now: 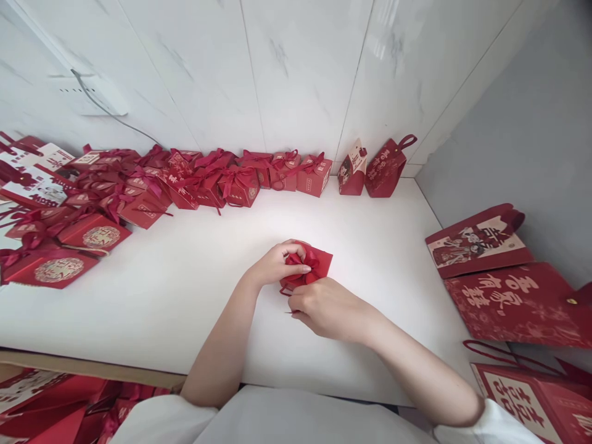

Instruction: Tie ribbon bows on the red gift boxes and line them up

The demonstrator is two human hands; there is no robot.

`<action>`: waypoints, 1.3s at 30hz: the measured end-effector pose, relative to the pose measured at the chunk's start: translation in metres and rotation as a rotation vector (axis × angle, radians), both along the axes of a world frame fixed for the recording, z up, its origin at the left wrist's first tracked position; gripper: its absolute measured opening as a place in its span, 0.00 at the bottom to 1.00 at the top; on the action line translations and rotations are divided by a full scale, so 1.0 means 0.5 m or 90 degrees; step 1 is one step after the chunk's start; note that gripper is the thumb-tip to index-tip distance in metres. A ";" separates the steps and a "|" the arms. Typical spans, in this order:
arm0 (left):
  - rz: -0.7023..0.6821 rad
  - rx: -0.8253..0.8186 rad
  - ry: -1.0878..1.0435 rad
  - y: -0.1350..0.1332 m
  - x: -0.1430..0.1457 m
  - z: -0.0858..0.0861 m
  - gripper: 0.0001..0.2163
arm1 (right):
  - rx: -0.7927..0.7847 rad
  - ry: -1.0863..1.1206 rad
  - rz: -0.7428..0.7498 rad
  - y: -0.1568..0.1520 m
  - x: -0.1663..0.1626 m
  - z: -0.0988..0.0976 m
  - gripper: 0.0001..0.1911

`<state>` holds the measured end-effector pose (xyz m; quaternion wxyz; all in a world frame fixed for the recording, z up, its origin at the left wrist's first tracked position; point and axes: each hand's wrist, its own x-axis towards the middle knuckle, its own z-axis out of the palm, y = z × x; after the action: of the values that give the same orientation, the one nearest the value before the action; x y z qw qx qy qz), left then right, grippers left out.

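A small red gift box (319, 262) with a dark red ribbon (300, 266) rests on the white table (161, 296) in front of me. My left hand (277, 262) curls over the box's top, its fingers pressed on the ribbon. Just below the box, my right hand (324, 308) is closed in a pinch on a ribbon end at the box's near side. Most of the box is hidden by both hands.
Several finished red ribbon-tied boxes (240, 185) line the back wall and pile up at the left (92, 234). Two red bags (386, 166) stand at the back right. Flat red bags (518, 302) lie at the right edge. More red boxes (46, 407) sit below the table's near left.
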<state>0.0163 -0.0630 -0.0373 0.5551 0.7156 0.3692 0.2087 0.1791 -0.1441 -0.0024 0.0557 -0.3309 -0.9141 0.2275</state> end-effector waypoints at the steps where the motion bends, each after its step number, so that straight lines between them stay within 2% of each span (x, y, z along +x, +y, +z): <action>1: 0.002 0.000 0.001 -0.001 0.000 0.000 0.10 | -0.034 0.032 -0.001 0.001 0.005 0.006 0.10; 3: 0.003 0.007 0.001 -0.003 -0.001 0.003 0.10 | -0.126 0.117 0.000 0.006 0.021 0.022 0.04; 6: 0.002 0.025 -0.021 -0.006 -0.009 0.012 0.10 | -0.253 0.251 -0.056 0.023 0.056 0.040 0.15; 8: 0.013 0.019 -0.055 -0.005 -0.020 0.020 0.12 | -0.273 0.346 -0.180 0.047 0.080 0.034 0.15; 11: 0.023 -0.003 -0.098 0.001 -0.044 0.026 0.12 | -0.230 0.469 -0.398 0.093 0.104 -0.002 0.18; 13: 0.005 -0.010 -0.110 0.006 -0.059 0.027 0.10 | -0.265 0.484 -0.453 0.119 0.111 -0.030 0.20; 16: -0.023 0.003 -0.111 0.010 -0.071 0.025 0.10 | -0.384 0.501 -0.403 0.136 0.111 -0.054 0.22; 18: -0.030 0.023 -0.093 0.010 -0.071 0.023 0.10 | -0.424 0.508 -0.368 0.136 0.110 -0.055 0.22; 22: -0.023 0.040 -0.049 0.008 -0.063 0.019 0.08 | -0.444 0.490 -0.346 0.129 0.110 -0.044 0.21; 28: -0.011 0.060 -0.063 0.006 -0.052 0.016 0.13 | -0.475 0.477 -0.343 0.129 0.112 -0.043 0.20; 35: -0.029 0.045 -0.136 0.009 -0.055 0.014 0.06 | -0.507 0.487 -0.249 0.130 0.108 -0.040 0.20; 39: -0.034 0.088 -0.135 0.012 -0.055 0.011 0.05 | -0.483 0.457 -0.233 0.130 0.107 -0.041 0.20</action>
<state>-0.0111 -0.0571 -0.0316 0.5459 0.7355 0.2742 0.2930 0.2325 -0.0792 -0.0228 0.2791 -0.3826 -0.6193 0.6262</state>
